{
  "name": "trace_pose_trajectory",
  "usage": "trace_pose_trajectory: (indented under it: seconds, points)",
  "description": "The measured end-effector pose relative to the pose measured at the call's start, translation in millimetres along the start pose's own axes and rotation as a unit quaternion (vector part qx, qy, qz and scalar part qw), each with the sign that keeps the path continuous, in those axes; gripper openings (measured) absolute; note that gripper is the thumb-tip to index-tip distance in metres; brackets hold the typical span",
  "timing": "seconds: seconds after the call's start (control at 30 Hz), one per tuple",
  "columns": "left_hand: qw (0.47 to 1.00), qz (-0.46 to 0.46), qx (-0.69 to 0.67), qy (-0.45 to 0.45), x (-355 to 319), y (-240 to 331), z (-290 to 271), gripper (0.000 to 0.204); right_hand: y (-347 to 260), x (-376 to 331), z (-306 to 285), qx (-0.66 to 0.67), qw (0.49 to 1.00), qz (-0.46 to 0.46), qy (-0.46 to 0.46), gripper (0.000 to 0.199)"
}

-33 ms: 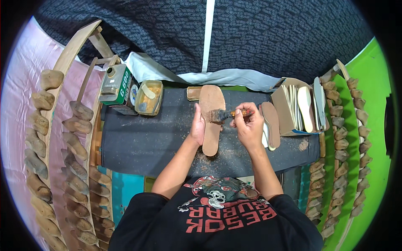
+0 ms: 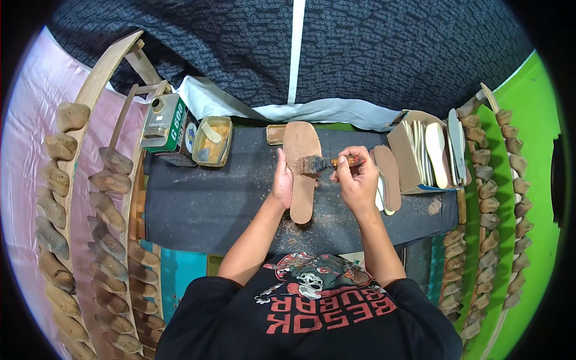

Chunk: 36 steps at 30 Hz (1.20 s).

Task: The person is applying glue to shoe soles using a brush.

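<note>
A long brown shoe sole (image 2: 299, 198) lies lengthwise on the dark work table (image 2: 204, 207) in front of me. My left hand (image 2: 281, 183) grips the sole's left edge and holds it down. My right hand (image 2: 358, 180) is closed on a brush (image 2: 324, 162) with a wooden handle. Its dark bristles rest on the sole's middle. Brown dust lies scattered around the sole.
A green tin can (image 2: 162, 120) and an open yellowish tin (image 2: 213, 141) stand at the table's back left. Other soles (image 2: 389, 177) lie right of my hand, beside a cardboard box of insoles (image 2: 420, 153). Racks of wooden shoe lasts (image 2: 57, 180) (image 2: 487, 210) flank both sides.
</note>
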<state>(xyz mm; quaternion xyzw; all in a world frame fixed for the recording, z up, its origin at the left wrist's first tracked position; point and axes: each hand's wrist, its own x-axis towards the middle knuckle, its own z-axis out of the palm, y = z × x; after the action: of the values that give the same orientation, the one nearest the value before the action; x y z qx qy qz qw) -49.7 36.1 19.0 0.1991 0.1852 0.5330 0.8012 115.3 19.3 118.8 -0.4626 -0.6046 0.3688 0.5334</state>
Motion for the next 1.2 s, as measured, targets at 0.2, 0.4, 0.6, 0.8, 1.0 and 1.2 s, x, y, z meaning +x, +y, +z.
trace_pose_trajectory:
  seconds: [0.2, 0.4, 0.6, 0.8, 1.0, 1.2]
  points:
    - [1.000, -0.002, -0.001, -0.030, 7, 1, 0, 0.076, -11, 5, -8, -0.075, 0.993, -0.056, 0.069, 0.006]
    - [1.000, -0.012, -0.009, -0.009, 5, 3, 10, 0.074, -10, 1, -9, -0.045, 0.998, -0.026, 0.044, 0.006]
    - [0.998, -0.011, -0.044, -0.035, 5, 6, 1, 0.075, -9, 3, -25, -0.020, 0.997, -0.016, 0.079, 0.005]
    - [0.999, -0.002, -0.035, -0.025, 3, 0, 7, 0.078, -11, -3, -6, 0.007, 0.999, -0.025, 0.043, 0.005]
    - [0.998, -0.006, -0.046, -0.051, -4, -1, -3, 0.077, -6, 5, -25, -0.024, 0.994, -0.042, 0.096, 0.004]
    - [0.996, -0.002, -0.038, -0.084, -5, -5, 6, 0.079, -7, -2, -20, -0.052, 0.995, -0.059, 0.065, 0.004]
